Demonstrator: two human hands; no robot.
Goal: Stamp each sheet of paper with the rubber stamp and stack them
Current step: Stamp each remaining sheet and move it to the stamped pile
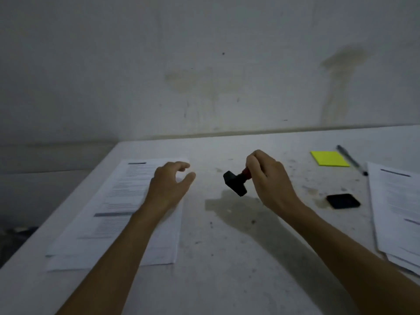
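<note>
While your right hand (268, 178) pinches the light, rigid rubber stamp (236, 181) by its handle, left hand (169, 185) hovers w/ fingers apart; sheets (109, 223) are flimsy, so lift by an edge.

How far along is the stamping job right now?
Looks midway. Sheets lie in a left pile, likely done, though no stamp marks are legible. The right hand holds the stamp tilted in the air; the left hand hovers open over that pile. The right pile probably still waits.
</note>
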